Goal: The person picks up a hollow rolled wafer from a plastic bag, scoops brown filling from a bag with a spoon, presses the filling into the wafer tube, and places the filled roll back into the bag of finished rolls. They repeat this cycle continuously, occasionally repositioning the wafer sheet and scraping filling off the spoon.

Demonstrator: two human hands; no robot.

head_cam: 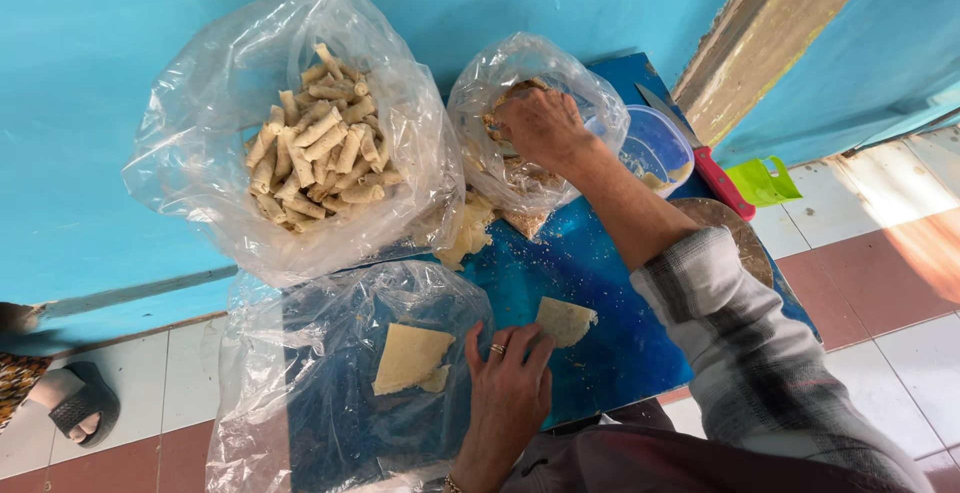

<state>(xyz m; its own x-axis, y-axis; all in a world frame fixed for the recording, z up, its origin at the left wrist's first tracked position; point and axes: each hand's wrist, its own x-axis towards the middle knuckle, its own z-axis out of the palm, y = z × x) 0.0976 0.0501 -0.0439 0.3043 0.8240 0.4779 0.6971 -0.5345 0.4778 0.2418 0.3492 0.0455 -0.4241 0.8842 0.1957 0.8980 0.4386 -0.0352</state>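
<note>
clear crinkly plastic bag [230, 103] | glossy blue board [590, 283] | matt pastry sheet [408, 356]

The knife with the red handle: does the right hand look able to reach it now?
Probably yes. The right hand is in a small bag, and the knife lies uncovered just beyond the round tub.

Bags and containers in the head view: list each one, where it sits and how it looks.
Large clear plastic bag: upper left, full of pale rolled pastries.
Small clear plastic bag: top centre, right hand inside.
Flat clear plastic bag: lower left, holding tan wrappers.
Clear plastic tub: right of the small bag, blue-tinted.
No labels, signs or screens.
</note>
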